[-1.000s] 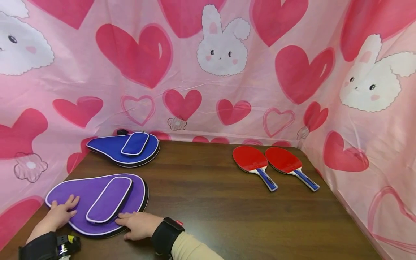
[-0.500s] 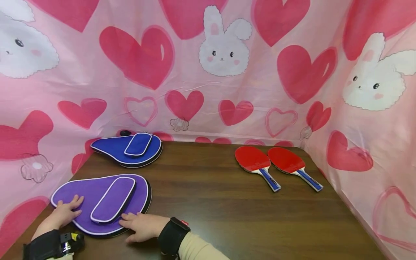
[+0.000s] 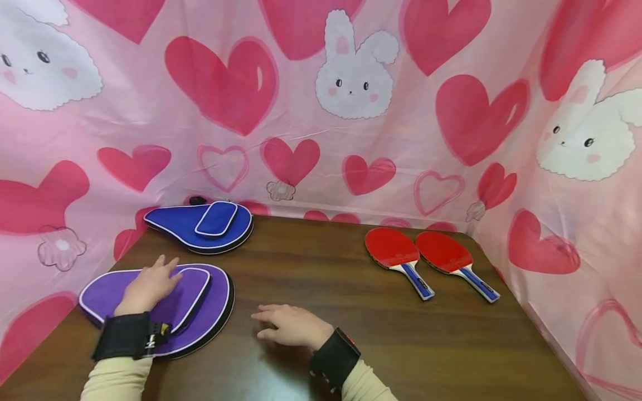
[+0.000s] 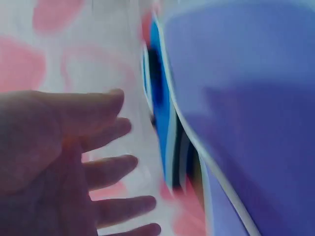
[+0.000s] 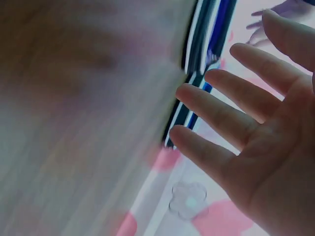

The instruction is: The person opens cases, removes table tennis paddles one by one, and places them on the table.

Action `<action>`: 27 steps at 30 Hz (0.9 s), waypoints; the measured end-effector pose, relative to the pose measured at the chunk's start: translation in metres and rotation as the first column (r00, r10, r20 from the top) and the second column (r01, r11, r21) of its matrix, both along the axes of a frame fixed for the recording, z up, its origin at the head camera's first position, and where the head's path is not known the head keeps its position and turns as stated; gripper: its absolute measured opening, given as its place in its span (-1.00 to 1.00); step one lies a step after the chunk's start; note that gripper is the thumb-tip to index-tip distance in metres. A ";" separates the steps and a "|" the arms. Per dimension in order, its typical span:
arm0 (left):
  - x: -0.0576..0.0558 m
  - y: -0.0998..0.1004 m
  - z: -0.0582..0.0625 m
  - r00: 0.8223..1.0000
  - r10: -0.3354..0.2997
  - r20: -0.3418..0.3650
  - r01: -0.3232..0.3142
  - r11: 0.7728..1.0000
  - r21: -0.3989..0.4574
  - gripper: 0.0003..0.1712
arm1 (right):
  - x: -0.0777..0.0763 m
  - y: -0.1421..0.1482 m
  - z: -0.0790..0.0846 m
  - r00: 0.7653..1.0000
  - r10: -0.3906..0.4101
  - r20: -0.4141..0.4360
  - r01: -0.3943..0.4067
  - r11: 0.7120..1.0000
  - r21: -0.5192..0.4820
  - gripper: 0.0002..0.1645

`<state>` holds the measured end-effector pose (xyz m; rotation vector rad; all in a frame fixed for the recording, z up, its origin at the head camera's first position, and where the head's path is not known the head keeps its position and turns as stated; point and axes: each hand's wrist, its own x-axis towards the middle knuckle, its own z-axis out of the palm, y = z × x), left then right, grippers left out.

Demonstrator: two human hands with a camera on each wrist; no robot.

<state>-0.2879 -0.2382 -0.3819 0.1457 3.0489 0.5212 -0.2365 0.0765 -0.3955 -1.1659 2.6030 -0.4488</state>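
Observation:
A purple paddle case point(image 3: 220, 301) with white piping and a raised front pocket lies at the left of the table. Over it hovers my left hand point(image 3: 150, 287), fingers spread and holding nothing; the hand and wrist strap hide part of the pocket. In the left wrist view the purple case point(image 4: 256, 98) fills the right side, apart from the fingers. My right hand point(image 3: 293, 324) is above the bare wood to the right of the case, palm down and fingers extended. Its straight fingers point(image 5: 216, 118) hold nothing in the right wrist view.
Behind the purple case lies a blue paddle case point(image 3: 175, 218) with a small pocket. Two red table tennis paddles point(image 3: 391, 247) lie side by side at the back right of the brown table point(image 3: 426, 345). A pink heart-and-rabbit curtain point(image 3: 301, 122) encloses the back and sides.
Both hands have left the purple case's edges. My left hand has risen and moved right over the pocket; my right hand has moved right, away from the case. The view has shifted slightly.

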 end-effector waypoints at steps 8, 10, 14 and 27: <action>-0.075 0.064 -0.007 0.985 -0.090 -0.145 0.088 0.996 -0.022 -0.43 | -0.003 0.029 0.005 0.982 -0.180 -0.050 0.173 0.977 -0.125 -0.50; -0.087 0.066 -0.014 0.996 -0.059 -0.074 0.057 0.998 -0.031 -0.41 | -0.002 0.036 0.005 0.976 -0.214 -0.038 0.206 0.967 -0.149 -0.50; -0.098 0.068 -0.026 0.998 -0.024 0.055 0.025 0.999 -0.031 -0.37 | 0.000 0.051 0.004 0.965 -0.262 0.010 0.260 0.950 -0.171 -0.51; -0.098 0.075 -0.024 0.991 -0.056 0.119 0.064 0.996 -0.063 -0.29 | -0.008 0.068 0.000 0.950 -0.307 0.061 0.313 0.937 -0.158 -0.52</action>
